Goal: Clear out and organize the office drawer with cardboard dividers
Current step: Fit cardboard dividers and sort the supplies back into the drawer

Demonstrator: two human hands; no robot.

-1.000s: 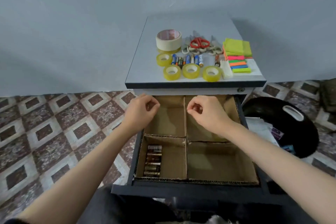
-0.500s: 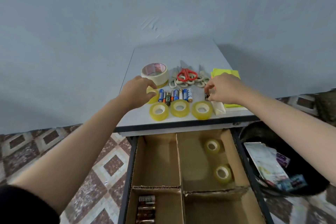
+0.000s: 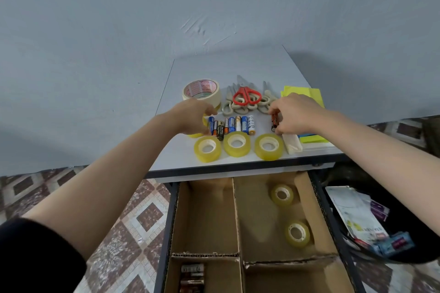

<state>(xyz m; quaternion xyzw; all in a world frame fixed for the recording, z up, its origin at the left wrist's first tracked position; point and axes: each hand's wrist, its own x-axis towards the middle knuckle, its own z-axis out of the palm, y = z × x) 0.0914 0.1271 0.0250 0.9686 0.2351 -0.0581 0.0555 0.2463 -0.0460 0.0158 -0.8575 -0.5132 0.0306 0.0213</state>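
Cardboard dividers (image 3: 236, 219) split the drawer (image 3: 166, 233) into boxes. 2 tape rolls (image 3: 282, 194) lie in the back R box, batteries (image 3: 191, 276) in the front L one. Both arms reach out over the desk (image 3: 238, 66). L hand (image 3: 191, 116) curls round a yellow tape roll (image 3: 195, 135), mostly hid. R hand (image 3: 295, 114) pinches an orange battery (image 3: 274, 122) w/ thumb & fingers.

Arms outstretched, hands flanking the battery row (image 3: 232, 125).
At its left end the left hand (image 3: 192, 116) grips a tape roll (image 3: 196, 135); past its right end the right hand (image 3: 297, 114) pinches an orange battery (image 3: 274, 122).
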